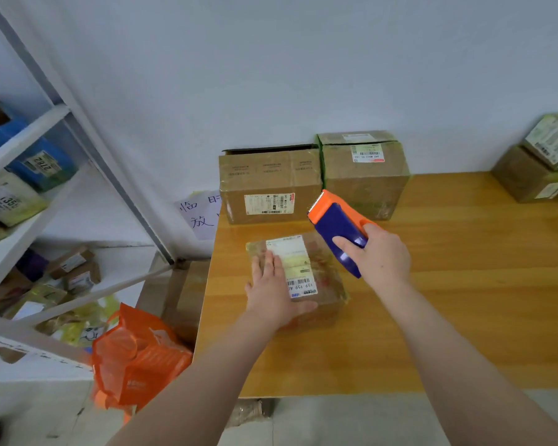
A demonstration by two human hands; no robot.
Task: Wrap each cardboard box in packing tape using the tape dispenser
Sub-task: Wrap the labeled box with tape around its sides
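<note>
1. Both hands are busy and they are apart. The left hand [271,284] lies flat on top of the small box [327,278], with its fingers straight and its thumb along the near edge. I think it presses down so the box cannot slide when tape gets pulled
2. The right hand [382,257] is wrapped round the tape dispenser [334,225], with its fingers curled on the blue body. It holds the dispenser up in the air, just beside the far right corner of the small box and not touching it
3. The orange end with the little teeth points up and away from the person. I think this way of holding it gets the tape end ready to go down on the box
4. The small box sits on the wooden table [464,284], near the left edge and close to the person, so both hands can reach it. Its white label faces up. The box looks shiny, so some tape may be on it, but I cannot tell how much
5. Two bigger boxes stand at the back by the wall, side by side and touching. The left big box [268,185] looks a bit open on top. The right big box [364,178] looks shiny. I think they are pushed back to leave room for work
6. More stacked boxes [535,169] sit at the far right of the table. A shelf [23,136] full of parcels is on the left, and an orange bag [136,349] is down beside the table
7. The next move needs care, I think, because the sharp teeth must stay away from the left fingers
</note>
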